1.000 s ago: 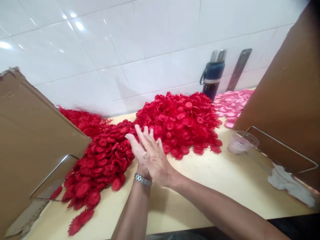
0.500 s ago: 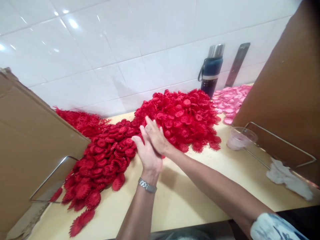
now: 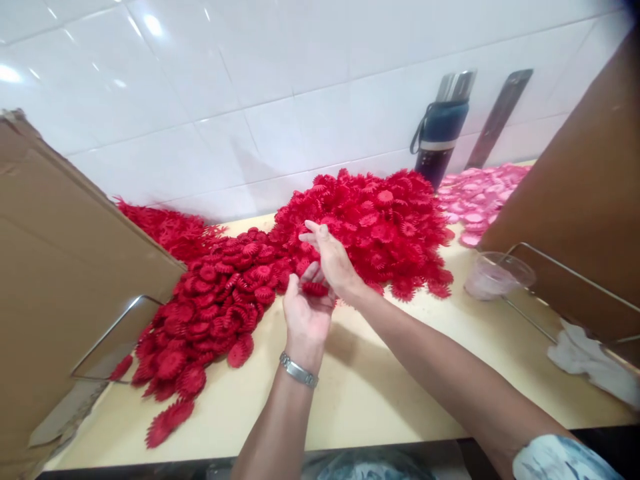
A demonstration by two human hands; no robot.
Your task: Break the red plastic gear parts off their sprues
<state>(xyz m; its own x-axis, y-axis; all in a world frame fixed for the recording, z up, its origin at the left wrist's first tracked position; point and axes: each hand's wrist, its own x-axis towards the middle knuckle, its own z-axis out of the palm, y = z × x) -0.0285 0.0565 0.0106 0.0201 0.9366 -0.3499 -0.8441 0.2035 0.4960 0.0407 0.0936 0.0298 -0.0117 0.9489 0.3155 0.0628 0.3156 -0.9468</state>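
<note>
A small red flower piece (image 3: 315, 289) with a fringed edge lies in my left hand (image 3: 306, 312), palm up, the thumb and curled fingers about it. Just above and to the right, my right hand (image 3: 334, 260) is open, its fingers stretched out and nothing seen in them. Its heel is very close to the left fingertips; whether they touch I cannot tell. Behind the hands rises a heap of spread red flower pieces (image 3: 380, 227). To the left lies a pile of curled, compact red ones (image 3: 210, 307).
Cardboard panels stand at left (image 3: 75, 267) and right (image 3: 575, 200), with wire brackets. A blue bottle (image 3: 443, 133), pink petals (image 3: 485, 193), a clear plastic cup (image 3: 495, 277) and a white tissue (image 3: 590, 360) are to the right. Flat red pieces (image 3: 165, 230) lie back left.
My palms, pressed together before, have come apart. The right hand has lifted up and to the right, and a red flower piece now shows in the left palm. The view has shifted slightly.
</note>
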